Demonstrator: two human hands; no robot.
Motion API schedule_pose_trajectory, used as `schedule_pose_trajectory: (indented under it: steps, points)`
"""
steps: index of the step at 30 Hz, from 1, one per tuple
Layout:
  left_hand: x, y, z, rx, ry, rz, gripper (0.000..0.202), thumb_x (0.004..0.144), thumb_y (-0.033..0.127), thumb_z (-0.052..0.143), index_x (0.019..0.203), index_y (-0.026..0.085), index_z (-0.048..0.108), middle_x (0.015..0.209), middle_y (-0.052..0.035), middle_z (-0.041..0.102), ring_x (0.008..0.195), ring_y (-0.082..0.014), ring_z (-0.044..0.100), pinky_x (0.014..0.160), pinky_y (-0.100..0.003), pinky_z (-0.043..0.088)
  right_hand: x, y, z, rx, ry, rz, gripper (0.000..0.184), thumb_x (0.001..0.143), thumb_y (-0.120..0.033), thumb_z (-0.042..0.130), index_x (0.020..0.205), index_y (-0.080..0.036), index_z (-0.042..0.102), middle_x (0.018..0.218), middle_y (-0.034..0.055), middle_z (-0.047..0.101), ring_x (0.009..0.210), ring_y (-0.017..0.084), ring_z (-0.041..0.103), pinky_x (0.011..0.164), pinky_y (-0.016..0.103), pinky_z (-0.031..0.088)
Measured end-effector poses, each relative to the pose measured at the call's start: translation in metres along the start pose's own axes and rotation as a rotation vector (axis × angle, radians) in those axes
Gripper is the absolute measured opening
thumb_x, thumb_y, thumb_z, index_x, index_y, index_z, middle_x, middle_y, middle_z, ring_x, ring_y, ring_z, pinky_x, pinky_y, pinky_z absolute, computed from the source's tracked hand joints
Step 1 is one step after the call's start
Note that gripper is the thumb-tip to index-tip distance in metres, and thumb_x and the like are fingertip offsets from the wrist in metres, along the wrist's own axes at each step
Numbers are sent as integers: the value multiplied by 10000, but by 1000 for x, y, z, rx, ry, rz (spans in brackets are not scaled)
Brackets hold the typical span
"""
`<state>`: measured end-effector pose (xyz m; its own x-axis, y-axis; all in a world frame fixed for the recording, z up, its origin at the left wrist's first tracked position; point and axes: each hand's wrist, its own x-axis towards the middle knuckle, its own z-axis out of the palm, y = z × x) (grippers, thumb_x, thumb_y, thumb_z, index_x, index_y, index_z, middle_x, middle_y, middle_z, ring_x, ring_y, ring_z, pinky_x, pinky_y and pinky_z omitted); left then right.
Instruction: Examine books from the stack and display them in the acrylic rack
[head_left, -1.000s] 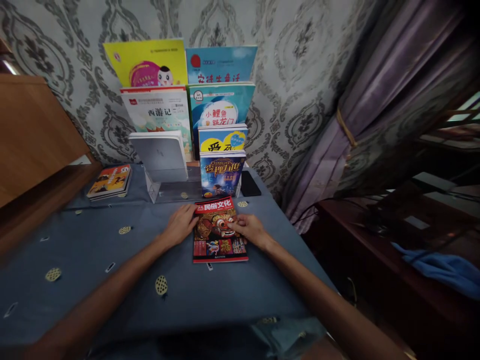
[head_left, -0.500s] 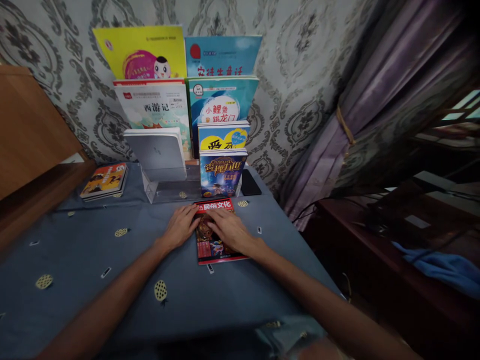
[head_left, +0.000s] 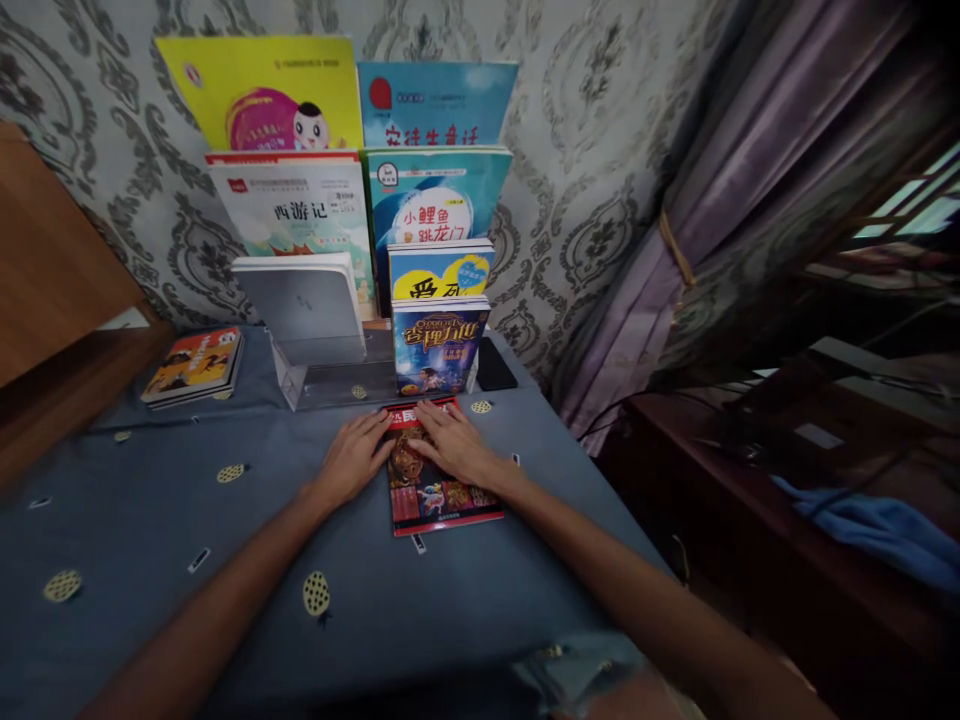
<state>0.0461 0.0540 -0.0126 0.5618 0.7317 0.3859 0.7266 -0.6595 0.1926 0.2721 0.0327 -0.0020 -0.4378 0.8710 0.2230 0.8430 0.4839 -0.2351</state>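
Note:
A red magazine (head_left: 439,497) with a mask on its cover lies flat on the blue tablecloth (head_left: 150,500), just in front of a clear tiered book stand (head_left: 322,378). My left hand (head_left: 352,457) rests at the magazine's left edge, fingers stretched out and touching it. My right hand (head_left: 452,445) lies flat across the upper half of the cover, fingers spread toward the top edge. A dark fantasy book (head_left: 437,345) stands in the stand's front row right behind the magazine.
The stand holds several upright children's books and a grey book (head_left: 304,305). A small stack of orange books (head_left: 193,364) lies at the left. A black phone (head_left: 495,365) lies right of the stand. Purple curtain (head_left: 720,200) and dark furniture fill the right.
My right hand slid from the magazine's right edge up and left over the cover. The left hand stayed at the left edge. The view shifted slightly.

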Motion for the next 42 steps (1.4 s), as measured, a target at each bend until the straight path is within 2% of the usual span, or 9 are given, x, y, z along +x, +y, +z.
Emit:
schedule_pose_trajectory:
  steps: [4,7,10,14,18,29,33,42]
  points:
    - [-1,1,-1,5,-9,-2,403,1006,351,464,1352,183,584,1418,-115,598,1310,-250,558,1088,-441,458,-13,27,-6,27,32,87,498,1038,-376,351,1456,-143,488,1515,161,485,1436,274,416,1196,543,286]
    - [-1,0,0,3,-15,-16,414,1009,352,455,1366,177,571,1432,-119,585,1320,-256,551,1091,-452,455,-16,48,-7,148,66,87,459,1031,-332,347,1419,-180,539,1480,127,538,1404,263,462,1184,548,306]
    - [-1,-1,0,-19,-16,-9,421,1009,363,447,1365,176,570,1435,-124,581,1332,-261,542,1110,-465,438,-13,63,-8,358,101,84,438,1020,-343,369,1363,-204,603,1407,97,614,1325,255,549,1139,508,390]
    - [-1,-3,-1,-65,-26,-2,421,1009,375,435,1372,204,562,1442,-106,579,1359,-244,519,1121,-456,428,-8,76,-9,645,108,165,446,1010,-431,404,1342,-234,628,1348,62,664,1217,247,631,1071,461,475]
    - [1,-5,-1,-76,-70,-28,447,1001,383,428,1385,189,550,1471,-119,547,1390,-257,484,1123,-475,419,-6,80,-8,752,123,188,487,990,-526,443,1314,-228,652,1356,61,658,1245,256,612,1111,466,436]
    - [17,-2,1,-10,-146,61,461,991,286,397,1415,151,514,1507,-142,497,1414,-263,454,1161,-514,366,-5,82,-6,778,116,167,470,1002,-476,441,1332,-204,634,1355,75,656,1251,257,609,1120,487,427]
    - [31,11,6,-37,-193,143,453,997,275,391,1416,148,509,1516,-138,488,1428,-244,435,1178,-492,343,-5,80,-8,745,124,174,462,1008,-491,436,1320,-223,644,1364,64,651,1263,251,602,1121,477,430]
    - [60,56,18,-103,-289,274,466,1015,297,364,1456,191,470,1547,-112,453,1461,-217,381,1207,-499,273,-5,77,-13,706,121,150,501,1005,-534,416,1303,-214,662,1358,69,655,1268,262,598,1131,474,420]
